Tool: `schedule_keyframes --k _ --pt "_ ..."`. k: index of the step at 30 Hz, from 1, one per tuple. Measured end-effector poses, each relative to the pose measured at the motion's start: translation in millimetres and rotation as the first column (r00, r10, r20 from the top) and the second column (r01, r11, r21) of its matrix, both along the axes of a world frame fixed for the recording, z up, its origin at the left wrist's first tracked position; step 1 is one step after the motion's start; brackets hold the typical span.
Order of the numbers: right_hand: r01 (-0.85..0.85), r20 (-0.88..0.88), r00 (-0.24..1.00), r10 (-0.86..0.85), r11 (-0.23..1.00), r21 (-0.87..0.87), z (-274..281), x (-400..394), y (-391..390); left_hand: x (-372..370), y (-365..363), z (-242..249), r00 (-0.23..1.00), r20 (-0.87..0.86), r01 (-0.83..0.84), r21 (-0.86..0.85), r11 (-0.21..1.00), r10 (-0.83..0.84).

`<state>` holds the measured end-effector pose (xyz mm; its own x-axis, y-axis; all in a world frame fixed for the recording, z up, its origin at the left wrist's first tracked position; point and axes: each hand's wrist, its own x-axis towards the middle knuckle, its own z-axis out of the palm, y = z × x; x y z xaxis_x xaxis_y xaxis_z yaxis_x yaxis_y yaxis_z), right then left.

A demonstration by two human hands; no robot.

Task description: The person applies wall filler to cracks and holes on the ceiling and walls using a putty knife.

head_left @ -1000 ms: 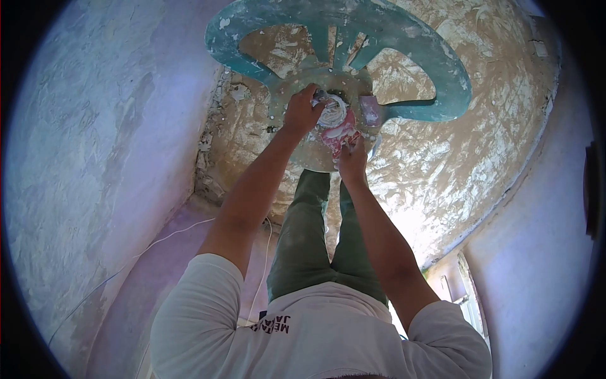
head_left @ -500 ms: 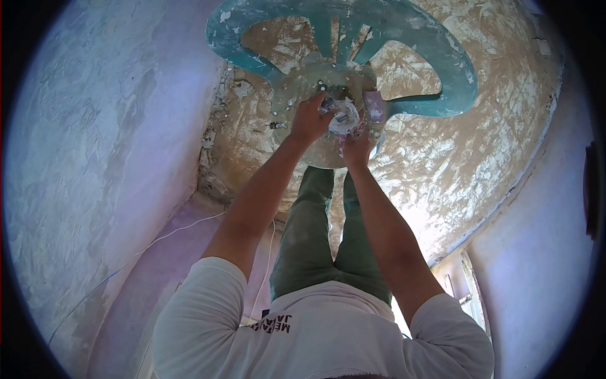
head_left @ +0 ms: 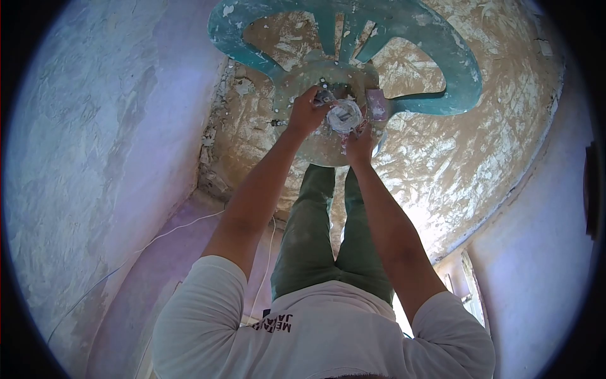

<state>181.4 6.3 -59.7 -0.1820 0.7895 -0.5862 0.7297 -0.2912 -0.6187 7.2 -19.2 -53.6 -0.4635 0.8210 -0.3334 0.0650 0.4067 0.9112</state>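
Observation:
A round, whitish thing with a paler middle, smeared like plaster, is between my hands over the seat of a green plastic chair. I cannot make out its exact kind. My left hand is closed at its upper left edge, thumb and fingers bent around it. My right hand grips its lower right side, with reddish bits showing by the fingers. Just beyond my left fingers is a small dark object on the seat. A flat purple piece lies at the seat's right side.
Small white crumbs and a small metal fitting are on the chair seat. The floor is brown with white smears. Patchy lilac walls stand at both sides. A thin white cable runs along the lower left.
The chair appears shifted slightly right in view. The round thing sits a little differently between my hands, its pale middle turned more toward me. Both hands keep their grip.

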Motion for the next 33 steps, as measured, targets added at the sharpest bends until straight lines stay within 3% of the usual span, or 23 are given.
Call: schedule_keyframes --k 2,5,8,11,14,17,20,23,26,27,30,33 --pt "-0.019 0.033 0.999 0.017 0.997 0.071 -8.6 1.8 -2.1 -2.4 -2.8 -10.8 0.992 0.123 -0.034 0.066 0.997 0.025" --pt "-0.001 0.003 1.0 0.001 1.0 0.002 -8.9 2.7 -1.2 -5.6 -3.5 -9.5 0.984 0.176 -0.043 0.063 0.997 0.031" --pt "-0.017 -0.008 1.0 0.017 0.999 0.047 -9.3 3.1 -2.3 -8.8 -5.7 -8.6 0.963 0.264 -0.063 0.012 0.998 0.058" --pt "0.025 -0.036 0.999 -0.024 1.0 0.005 -6.2 4.2 -0.2 -12.7 -4.1 1.2 0.949 0.303 -0.111 0.063 0.992 0.087" --pt "0.007 0.011 1.0 -0.007 1.0 0.025 -3.3 7.9 0.7 -21.5 -6.5 14.1 0.986 0.157 -0.053 -0.032 0.998 0.057" --pt "0.063 -0.095 0.993 -0.072 0.993 -0.095 2.7 12.1 4.4 -22.7 -10.4 32.4 0.988 0.124 -0.084 -0.047 0.995 0.09" --pt "-0.005 -0.026 1.0 0.009 0.989 0.151 -15.5 26.0 0.5 -27.0 -28.7 23.8 0.966 0.195 -0.155 -0.096 0.983 0.171" --pt "0.037 -0.084 0.996 -0.016 0.966 0.256 -10.6 39.3 8.7 -27.6 -38.4 47.7 0.78 0.481 -0.374 -0.155 0.915 0.4" --pt "0.203 -0.285 0.921 -0.266 0.951 -0.232 -10.8 66.8 23.1 -38.2 -56.7 54.1 0.744 0.546 -0.368 -0.148 0.918 0.386" --pt "0.257 -0.361 0.867 -0.343 0.929 -0.267 12.6 64.7 27.8 -39.2 -60.6 56.8 0.712 0.58 -0.392 -0.139 0.909 0.395" --pt "0.335 -0.278 0.845 -0.457 0.857 -0.392 58.0 71.3 36.7 -37.0 -66.3 70.4 0.616 0.674 -0.462 -0.112 0.88 0.409" --pt "0.291 -0.363 0.777 -0.515 0.805 -0.517 86.0 75.0 38.2 -32.2 -66.8 85.2 0.519 0.754 -0.531 -0.084 0.843 0.402"
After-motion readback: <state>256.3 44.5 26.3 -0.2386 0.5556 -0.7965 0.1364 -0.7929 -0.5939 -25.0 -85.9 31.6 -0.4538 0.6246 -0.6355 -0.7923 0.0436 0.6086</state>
